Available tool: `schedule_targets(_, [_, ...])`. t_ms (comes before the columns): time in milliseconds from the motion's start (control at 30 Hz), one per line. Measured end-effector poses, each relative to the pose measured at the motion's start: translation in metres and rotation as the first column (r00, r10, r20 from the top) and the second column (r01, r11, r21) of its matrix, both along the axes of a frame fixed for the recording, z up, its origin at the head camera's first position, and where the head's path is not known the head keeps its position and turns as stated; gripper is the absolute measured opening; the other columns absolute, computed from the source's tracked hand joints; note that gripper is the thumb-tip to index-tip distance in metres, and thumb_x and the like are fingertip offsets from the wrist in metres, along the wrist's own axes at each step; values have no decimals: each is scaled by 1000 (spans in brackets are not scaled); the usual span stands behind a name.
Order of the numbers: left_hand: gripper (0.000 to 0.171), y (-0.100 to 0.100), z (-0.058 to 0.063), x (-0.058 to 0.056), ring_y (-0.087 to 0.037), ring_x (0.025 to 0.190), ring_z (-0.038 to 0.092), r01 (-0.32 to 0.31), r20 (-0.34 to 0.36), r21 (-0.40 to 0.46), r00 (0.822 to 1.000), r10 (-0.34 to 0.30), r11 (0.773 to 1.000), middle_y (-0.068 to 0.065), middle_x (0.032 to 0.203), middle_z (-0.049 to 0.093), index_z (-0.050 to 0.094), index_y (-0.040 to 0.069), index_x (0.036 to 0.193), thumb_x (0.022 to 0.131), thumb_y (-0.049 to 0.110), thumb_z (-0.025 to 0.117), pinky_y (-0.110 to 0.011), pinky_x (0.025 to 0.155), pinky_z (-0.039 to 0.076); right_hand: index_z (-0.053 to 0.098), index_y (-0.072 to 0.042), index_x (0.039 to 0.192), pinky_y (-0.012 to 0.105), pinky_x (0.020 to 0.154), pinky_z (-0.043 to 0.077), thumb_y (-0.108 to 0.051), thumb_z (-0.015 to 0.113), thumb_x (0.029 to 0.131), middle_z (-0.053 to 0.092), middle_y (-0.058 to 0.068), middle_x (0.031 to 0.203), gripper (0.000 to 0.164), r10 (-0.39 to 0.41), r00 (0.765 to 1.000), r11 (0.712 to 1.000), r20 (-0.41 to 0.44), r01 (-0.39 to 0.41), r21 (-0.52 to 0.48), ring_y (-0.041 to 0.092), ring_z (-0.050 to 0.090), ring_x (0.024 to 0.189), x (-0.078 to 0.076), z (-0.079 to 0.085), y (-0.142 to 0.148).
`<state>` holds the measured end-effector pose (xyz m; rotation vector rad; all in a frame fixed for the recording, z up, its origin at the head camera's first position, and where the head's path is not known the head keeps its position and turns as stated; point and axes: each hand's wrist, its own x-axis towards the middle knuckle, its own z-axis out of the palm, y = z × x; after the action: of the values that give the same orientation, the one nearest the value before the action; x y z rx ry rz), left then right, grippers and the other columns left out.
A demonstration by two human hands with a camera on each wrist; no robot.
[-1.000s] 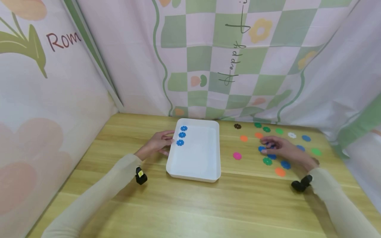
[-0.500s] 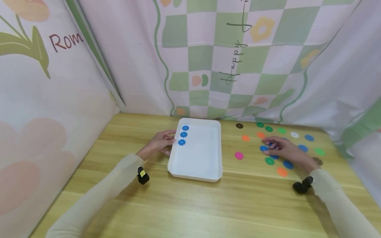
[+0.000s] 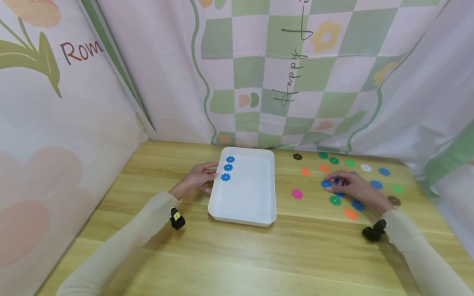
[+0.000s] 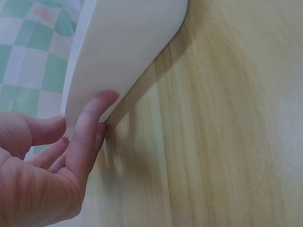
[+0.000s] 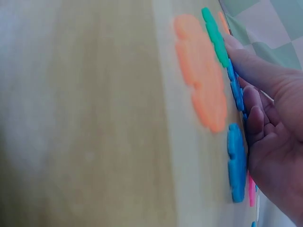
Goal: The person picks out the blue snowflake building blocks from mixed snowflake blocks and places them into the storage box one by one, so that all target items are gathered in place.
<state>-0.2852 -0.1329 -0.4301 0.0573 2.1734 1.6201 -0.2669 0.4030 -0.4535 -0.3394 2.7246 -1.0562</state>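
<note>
A white tray (image 3: 242, 193) lies on the table with three blue flower-shaped discs (image 3: 228, 167) in a column along its left side. My left hand (image 3: 198, 176) touches the tray's left side. In the left wrist view, its thumb is at the rim and a finger rests against the outer wall. To the right, my right hand (image 3: 349, 187) pinches a blue flower-shaped disc (image 3: 325, 183) between thumb and fingertips, low over the scattered discs. Other blue discs are partly hidden under this hand.
Loose flower-shaped discs lie around my right hand: pink (image 3: 297, 193), orange (image 3: 350, 213), green (image 3: 335, 200), white (image 3: 366, 168) and brown (image 3: 394, 200). A patterned curtain (image 3: 292, 82) hangs behind the wooden table (image 3: 222, 259).
The right hand's thumb and fingertips have come together on a blue disc, which has shifted slightly left. My left hand and the tray stay in place.
</note>
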Motion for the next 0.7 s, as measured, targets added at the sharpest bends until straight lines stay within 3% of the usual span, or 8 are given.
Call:
schedule_targets(333, [56, -1, 0, 0, -41, 129, 62, -4, 2, 14, 1000, 4, 1000, -26, 156, 49, 41, 11, 161, 108, 9, 57, -34, 67, 67, 68, -7, 118, 25, 65, 47, -20, 75, 99, 61, 9, 104, 25, 61, 994, 998, -90, -63, -9, 15, 49, 80, -4, 4, -11])
schedule_targets(533, [56, -2, 0, 1, -42, 127, 63, 8, -8, 19, 1000, -8, 1000, -27, 155, 50, 39, 10, 161, 108, 9, 57, -34, 67, 67, 67, -3, 114, 24, 61, 45, -13, 77, 96, 61, 9, 98, 23, 82, 989, 996, -122, -85, -18, 14, 49, 75, -3, 7, -16])
schedule_targets(700, [56, -1, 2, 2, -41, 128, 62, 18, -8, 14, 1000, -18, 1000, -26, 154, 51, 40, 11, 161, 108, 11, 58, -33, 69, 67, 70, -6, 104, 22, 62, 49, -10, 79, 93, 64, 2, 88, 15, 112, 971, 993, -213, -103, 52, 10, 54, 74, -3, 11, -14])
